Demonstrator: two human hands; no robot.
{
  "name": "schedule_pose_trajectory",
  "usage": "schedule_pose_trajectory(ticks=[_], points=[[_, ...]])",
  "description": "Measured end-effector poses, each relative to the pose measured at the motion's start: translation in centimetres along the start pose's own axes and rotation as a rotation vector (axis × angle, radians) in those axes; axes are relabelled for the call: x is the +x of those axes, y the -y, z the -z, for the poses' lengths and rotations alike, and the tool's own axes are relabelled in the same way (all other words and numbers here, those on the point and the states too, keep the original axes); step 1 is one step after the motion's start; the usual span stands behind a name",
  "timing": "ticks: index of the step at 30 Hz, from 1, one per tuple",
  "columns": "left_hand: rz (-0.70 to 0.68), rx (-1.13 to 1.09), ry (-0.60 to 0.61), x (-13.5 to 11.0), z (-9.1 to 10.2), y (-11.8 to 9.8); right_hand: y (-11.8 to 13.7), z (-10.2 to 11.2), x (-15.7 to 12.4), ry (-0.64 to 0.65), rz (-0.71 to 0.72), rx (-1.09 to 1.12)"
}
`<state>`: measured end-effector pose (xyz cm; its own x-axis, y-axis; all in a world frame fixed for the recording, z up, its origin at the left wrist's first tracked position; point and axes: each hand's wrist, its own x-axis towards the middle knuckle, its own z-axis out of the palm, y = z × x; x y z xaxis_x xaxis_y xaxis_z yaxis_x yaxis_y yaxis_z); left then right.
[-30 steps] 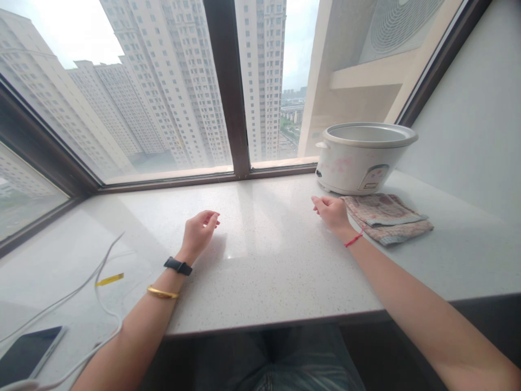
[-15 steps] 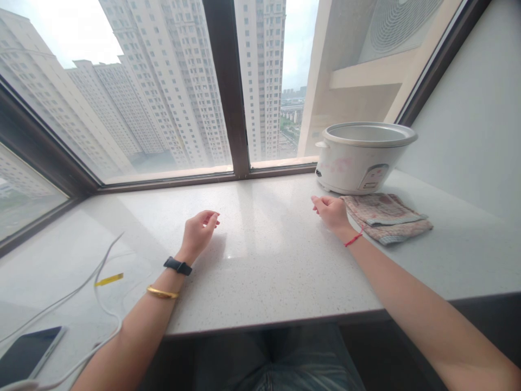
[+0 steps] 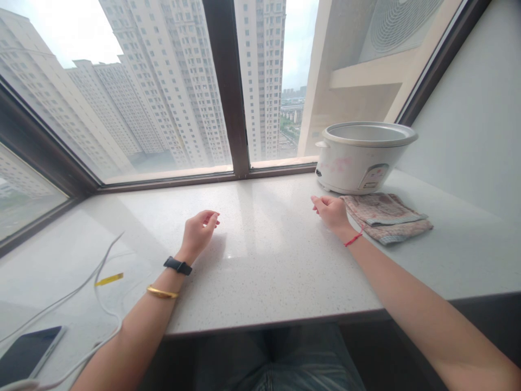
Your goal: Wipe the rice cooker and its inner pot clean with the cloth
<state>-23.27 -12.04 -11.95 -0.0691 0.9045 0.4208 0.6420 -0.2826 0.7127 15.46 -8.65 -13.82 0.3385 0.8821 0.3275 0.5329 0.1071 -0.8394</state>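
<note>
My left hand [image 3: 199, 231] is over the left-middle of the white speckled counter [image 3: 264, 271], its fingers loosely curled and the thumb against them. Nothing shows in it. A dark watch band [image 3: 178, 265] and a gold bangle [image 3: 162, 292] circle that wrist. My right hand [image 3: 330, 210] is closed too, with nothing visible in its grip, at the left edge of a folded patterned cloth [image 3: 393, 217]. It wears a red string bracelet [image 3: 353, 237]. Just behind it stands a white rice cooker [image 3: 345, 168] without a lid, its rim facing up.
On the left lie a white cable [image 3: 100, 298] with a yellow tag [image 3: 109, 279] and a phone [image 3: 32, 353]. The cable passes by my left forearm. A dark-framed window [image 3: 240, 108] borders the counter at the back, a wall [image 3: 476, 136] at the right.
</note>
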Motion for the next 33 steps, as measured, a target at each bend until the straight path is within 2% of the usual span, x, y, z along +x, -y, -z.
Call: schedule_pose_trajectory(ticks=[33], points=[[-0.003,0.009,0.007,0.00,0.03,-0.01,-0.30,-0.02,0.12,0.011,0.009,-0.012]])
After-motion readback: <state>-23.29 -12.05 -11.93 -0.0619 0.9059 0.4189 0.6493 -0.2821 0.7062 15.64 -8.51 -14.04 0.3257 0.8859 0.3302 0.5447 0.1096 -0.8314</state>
